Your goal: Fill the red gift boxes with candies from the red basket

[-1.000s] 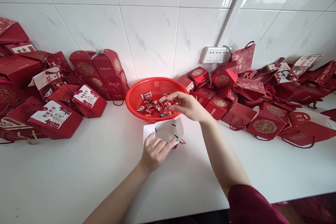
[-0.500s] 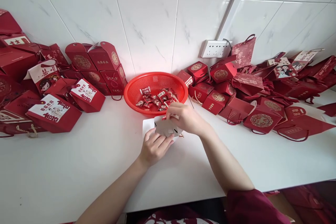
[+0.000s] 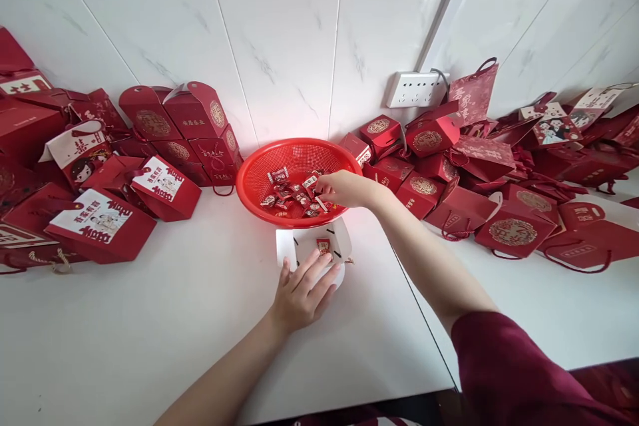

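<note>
In the head view, an opened white-lined box (image 3: 285, 245) stands on the table in front of a red plastic basket (image 3: 255, 158). One red wrapped candy (image 3: 323, 245) lies inside the box. My left hand (image 3: 305, 293) rests on the box's near side, fingers stretched out and a little apart. My right hand (image 3: 344, 189) reaches over the basket's right side, its fingers bent down at the pile of wrapped candies (image 3: 298, 197). The fingers look pressed together, but whatever lies between the fingertips is hidden.
Stacked red gift boxes (image 3: 192, 120) stand at the left, with more boxes (image 3: 102, 223) nearer. Many red boxes with cord handles (image 3: 519, 223) crowd the right side. A white power strip (image 3: 417, 90) sits by the tiled wall (image 3: 284, 46). A seam (image 3: 417, 296) crosses the white table.
My right hand has moved from above the box up into the basket. My left hand has shifted slightly down and right, and the box interior with the candy now shows.
</note>
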A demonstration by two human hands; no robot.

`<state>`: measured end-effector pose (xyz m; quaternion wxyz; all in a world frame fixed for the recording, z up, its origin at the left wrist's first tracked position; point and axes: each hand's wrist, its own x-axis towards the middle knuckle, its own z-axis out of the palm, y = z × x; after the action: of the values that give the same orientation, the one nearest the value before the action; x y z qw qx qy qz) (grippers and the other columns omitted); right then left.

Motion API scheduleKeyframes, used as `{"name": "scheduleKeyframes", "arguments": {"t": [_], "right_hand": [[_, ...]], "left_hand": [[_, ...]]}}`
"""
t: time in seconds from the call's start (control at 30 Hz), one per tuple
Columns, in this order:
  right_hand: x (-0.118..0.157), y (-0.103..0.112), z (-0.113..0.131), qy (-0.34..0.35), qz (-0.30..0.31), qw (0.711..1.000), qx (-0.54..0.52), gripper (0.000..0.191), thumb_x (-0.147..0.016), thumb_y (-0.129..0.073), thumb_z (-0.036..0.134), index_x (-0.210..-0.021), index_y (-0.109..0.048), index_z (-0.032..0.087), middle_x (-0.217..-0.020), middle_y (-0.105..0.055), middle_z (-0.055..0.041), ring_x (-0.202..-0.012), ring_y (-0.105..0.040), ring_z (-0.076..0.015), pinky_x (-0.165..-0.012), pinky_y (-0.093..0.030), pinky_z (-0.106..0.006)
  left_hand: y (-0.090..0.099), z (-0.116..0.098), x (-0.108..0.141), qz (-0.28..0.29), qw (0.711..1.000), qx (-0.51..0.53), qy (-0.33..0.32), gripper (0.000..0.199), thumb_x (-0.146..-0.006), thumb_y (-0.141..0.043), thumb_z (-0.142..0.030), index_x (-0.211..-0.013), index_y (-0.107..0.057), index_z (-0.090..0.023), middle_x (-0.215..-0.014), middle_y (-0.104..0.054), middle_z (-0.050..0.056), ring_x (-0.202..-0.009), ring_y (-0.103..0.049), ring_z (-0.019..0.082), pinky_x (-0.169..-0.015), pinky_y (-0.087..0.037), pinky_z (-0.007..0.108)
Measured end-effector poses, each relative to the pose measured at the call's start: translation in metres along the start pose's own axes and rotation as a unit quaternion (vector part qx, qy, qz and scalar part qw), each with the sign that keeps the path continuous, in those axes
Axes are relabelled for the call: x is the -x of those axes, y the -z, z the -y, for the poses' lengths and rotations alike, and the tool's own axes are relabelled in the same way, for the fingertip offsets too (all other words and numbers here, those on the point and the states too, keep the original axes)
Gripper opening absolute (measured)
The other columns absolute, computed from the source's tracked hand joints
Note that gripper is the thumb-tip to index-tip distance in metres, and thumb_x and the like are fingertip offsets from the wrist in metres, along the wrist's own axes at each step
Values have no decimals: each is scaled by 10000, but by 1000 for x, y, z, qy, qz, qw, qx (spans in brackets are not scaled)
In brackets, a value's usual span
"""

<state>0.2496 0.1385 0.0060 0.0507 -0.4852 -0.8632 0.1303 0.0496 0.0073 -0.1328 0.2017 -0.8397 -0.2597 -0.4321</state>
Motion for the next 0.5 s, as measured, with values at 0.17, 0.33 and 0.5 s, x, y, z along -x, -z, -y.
{"name": "scheduleKeyframes", "arguments": {"t": [0.17, 0.33, 0.5], "right_hand": [[-56, -21, -5, 14, 174, 978, 113, 452, -762, -727, 200, -1204, -644, 146, -1120, -697, -137, -1012, -659, -293, -740, -488, -305], [-78, -53, 0, 42, 190, 970, 147, 591, -764, -716, 206, -1324, -554, 115, -1204, -663, -192, -1071, -644, -337, -804, -503, -377], [-90, -66, 5, 92, 169, 970, 151, 528, -729, -761, 213, -1226, -608, 120, -1158, -678, -193, -1052, -647, -337, -798, -494, -366]], "left_hand": [[-1, 16, 11, -142, 975, 126, 114, 562, -944, -433, -246, -1498, -377, -177, -1585, -304, 117, -1481, -260, 281, -1240, -78, 546], [-13, 50, 17, -242, 905, 228, 265, 762, -915, -332, -671, -1516, -348, -203, -1571, -309, 113, -1486, -223, 319, -1222, -177, 512], [-23, 83, 24, -228, 854, 217, 415, 674, -945, -326, -636, -1514, -319, -276, -1593, -253, 87, -1492, -210, 278, -1212, -216, 487]]}}
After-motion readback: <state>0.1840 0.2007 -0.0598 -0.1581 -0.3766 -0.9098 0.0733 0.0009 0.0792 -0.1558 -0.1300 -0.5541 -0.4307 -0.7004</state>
